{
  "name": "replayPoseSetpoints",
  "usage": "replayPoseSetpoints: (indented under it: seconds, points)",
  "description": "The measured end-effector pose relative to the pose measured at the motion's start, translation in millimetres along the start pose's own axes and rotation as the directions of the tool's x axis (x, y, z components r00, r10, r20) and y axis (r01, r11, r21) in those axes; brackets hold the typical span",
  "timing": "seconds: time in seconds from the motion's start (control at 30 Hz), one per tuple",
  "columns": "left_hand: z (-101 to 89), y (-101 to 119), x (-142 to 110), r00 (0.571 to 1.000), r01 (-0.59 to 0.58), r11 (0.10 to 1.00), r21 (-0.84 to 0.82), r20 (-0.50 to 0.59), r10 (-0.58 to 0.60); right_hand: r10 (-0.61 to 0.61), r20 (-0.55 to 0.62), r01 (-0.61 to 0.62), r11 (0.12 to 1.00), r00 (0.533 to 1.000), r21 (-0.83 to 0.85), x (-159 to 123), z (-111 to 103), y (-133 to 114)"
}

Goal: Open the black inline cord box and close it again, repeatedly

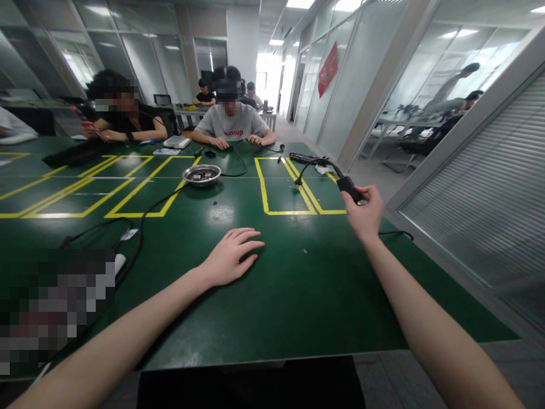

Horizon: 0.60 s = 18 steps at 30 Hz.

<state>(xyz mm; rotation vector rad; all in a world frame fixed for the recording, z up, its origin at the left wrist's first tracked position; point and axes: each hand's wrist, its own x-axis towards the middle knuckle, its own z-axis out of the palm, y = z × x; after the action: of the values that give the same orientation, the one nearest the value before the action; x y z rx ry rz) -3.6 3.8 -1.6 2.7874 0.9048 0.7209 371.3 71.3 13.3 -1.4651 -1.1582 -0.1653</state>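
Observation:
My left hand (230,255) lies flat on the green table (298,295), fingers stretched out, holding nothing. My right hand (366,211) is raised near the table's right edge and grips a small black box (347,185). A black cable (313,166) arcs from that box to the left, down toward the yellow floor-tape markings (289,211).
A metal bowl (201,175) with small parts sits mid-table, a black cable (140,227) running from it toward the left. Two people sit at the far side handling black cables. More black devices (307,157) lie at the far right. A glass partition runs along the right.

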Motion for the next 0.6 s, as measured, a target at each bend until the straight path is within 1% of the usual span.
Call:
replayPoseSetpoints:
  seconds: [0.03, 0.1, 0.17, 0.23, 0.27, 0.3, 0.4, 0.43, 0.5, 0.57, 0.6]
  points:
    - [0.2, -0.3, 0.3, 1.0, 0.006, 1.0, -0.011, 0.006, -0.006, 0.022, 0.001, -0.022, 0.999, 1.0, -0.047, 1.7, -1.1, 6.0]
    - [-0.2, -1.6, 0.2, 1.0, 0.021, 0.999, -0.031, 0.012, -0.02, 0.098, 0.061, -0.087, 0.982, 0.993, -0.165, 1.2, -1.0, 16.2]
    - [-0.5, -3.0, -0.5, 0.999, 0.033, 0.998, -0.045, 0.013, -0.032, 0.204, 0.158, -0.151, 0.944, 0.966, -0.293, -2.1, 1.4, 23.5]
    - [-0.4, -4.0, -1.1, 0.999, 0.039, 0.998, -0.05, 0.013, -0.038, 0.272, 0.218, -0.175, 0.908, 0.937, -0.381, -5.1, 4.0, 27.5]
    - [-0.1, -4.4, -1.2, 0.999, 0.039, 0.998, -0.051, 0.015, -0.038, 0.268, 0.223, -0.164, 0.904, 0.937, -0.396, -5.7, 4.9, 28.4]
    - [0.2, -4.6, -1.2, 0.999, 0.038, 0.998, -0.052, 0.018, -0.037, 0.236, 0.213, -0.138, 0.908, 0.948, -0.395, -5.8, 5.3, 28.9]
    - [1.0, -4.9, -0.5, 0.999, 0.035, 0.998, -0.055, 0.024, -0.034, 0.11, 0.159, -0.042, 0.924, 0.981, -0.379, -3.4, 3.8, 29.5]
    - [1.1, -5.0, -0.3, 0.999, 0.035, 0.998, -0.058, 0.024, -0.033, 0.107, 0.157, -0.037, 0.918, 0.982, -0.395, -2.6, 2.8, 30.2]
    - [1.3, -5.4, -0.1, 0.999, 0.036, 0.997, -0.067, 0.019, -0.034, 0.173, 0.19, -0.071, 0.89, 0.966, -0.451, -1.6, 1.2, 32.3]
    - [1.4, -5.8, -0.2, 0.999, 0.038, 0.996, -0.077, 0.01, -0.037, 0.258, 0.235, -0.11, 0.857, 0.937, -0.503, -1.7, -0.1, 35.1]
    - [1.4, -6.0, -0.4, 0.999, 0.039, 0.996, -0.08, 0.004, -0.039, 0.282, 0.252, -0.115, 0.845, 0.926, -0.522, -1.8, -0.6, 36.4]
